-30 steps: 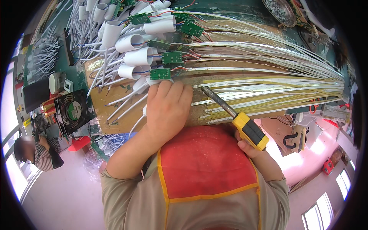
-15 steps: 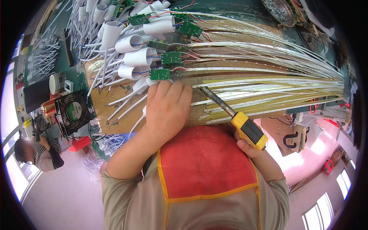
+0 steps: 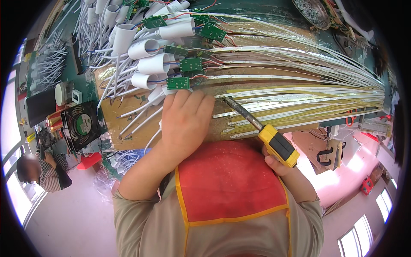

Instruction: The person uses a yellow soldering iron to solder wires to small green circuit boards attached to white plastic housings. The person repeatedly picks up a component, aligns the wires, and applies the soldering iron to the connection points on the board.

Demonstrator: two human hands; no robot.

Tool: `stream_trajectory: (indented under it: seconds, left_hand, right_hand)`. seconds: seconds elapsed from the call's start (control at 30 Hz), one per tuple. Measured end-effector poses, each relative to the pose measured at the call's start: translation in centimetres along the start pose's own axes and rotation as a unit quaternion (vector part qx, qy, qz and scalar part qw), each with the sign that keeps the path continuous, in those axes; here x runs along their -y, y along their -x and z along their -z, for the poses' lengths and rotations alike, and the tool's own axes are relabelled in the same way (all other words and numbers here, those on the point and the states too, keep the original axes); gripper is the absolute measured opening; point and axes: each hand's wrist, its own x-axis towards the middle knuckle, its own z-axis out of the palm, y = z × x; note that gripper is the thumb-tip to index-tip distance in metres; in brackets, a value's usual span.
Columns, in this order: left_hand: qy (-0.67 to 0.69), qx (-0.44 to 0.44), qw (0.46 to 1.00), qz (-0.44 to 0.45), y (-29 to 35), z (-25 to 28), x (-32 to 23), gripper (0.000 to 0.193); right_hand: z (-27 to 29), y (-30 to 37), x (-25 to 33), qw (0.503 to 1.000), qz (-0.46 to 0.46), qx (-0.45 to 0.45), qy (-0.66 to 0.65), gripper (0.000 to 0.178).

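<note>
Here we go: the soldering iron [image 3: 278, 145] slants up from our R hand [image 3: 278, 167], dark tip just R of our L fingers. R fingers are wrapped round its yellow/black handle. Tip's at the near end of the LED strips [image 3: 299, 98]; touching or a hair off, can't tell. Our L hand [image 3: 187, 115] is back-up, fingers bunched + bent over; whatever's under 'em is hidden, so can't tell if they're gripping. Right at those fingertips, just beyond: a green PCB [image 3: 178, 83], blue wire out L, red + white out R. White cups [image 3: 145, 80] sit beyond and L of the L fingers, w/ white cables [image 3: 87, 32] heaped farther out. Strips run off R, passing beyond the R fingers. Brown sheet [image 3: 114, 139] lies under the L fingers, on the green worktop [image 3: 265, 8]. Well L of 'em: black fan [image 3: 82, 121], then a co-worker [image 3: 45, 169].
</note>
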Motion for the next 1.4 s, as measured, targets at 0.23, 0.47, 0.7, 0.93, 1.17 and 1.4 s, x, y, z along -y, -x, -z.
stream_trajectory:
  seconds: [0.23,0.47,0.7,0.93,1.17,1.4]
  left_hand:
    - [-0.004,-0.010,1.000,0.011,0.11,-0.38,-0.13,0.022]
    - [0.009,-0.017,1.000,0.024,0.08,-0.39,-0.28,0.022]
    - [-0.013,-0.005,1.000,0.015,-0.14,-0.54,-0.47,0.018]
    - [0.003,0.004,0.999,0.032,-0.05,-0.47,-0.63,0.018]
    - [-0.010,0.022,0.999,0.029,-0.04,-0.45,-0.78,0.019]
    - [-0.005,0.020,0.999,0.026,-0.15,-0.47,-0.75,0.019]
  right_hand:
    - [-0.21,-0.08,0.09,1.000,0.010,-0.014,0.001,0.024]
    - [-0.25,-0.45,0.37,1.000,0.020,-0.015,-0.008,0.023]
    - [-0.25,-0.45,0.59,1.000,0.013,-0.020,-0.007,0.022]
    - [-0.45,-0.35,0.58,0.999,-0.011,-0.028,-0.014,0.019]
    - [-0.31,-0.20,0.25,1.000,-0.006,-0.019,0.004,0.017]
    - [-0.59,-0.19,0.38,0.999,-0.001,-0.030,0.013,0.019]
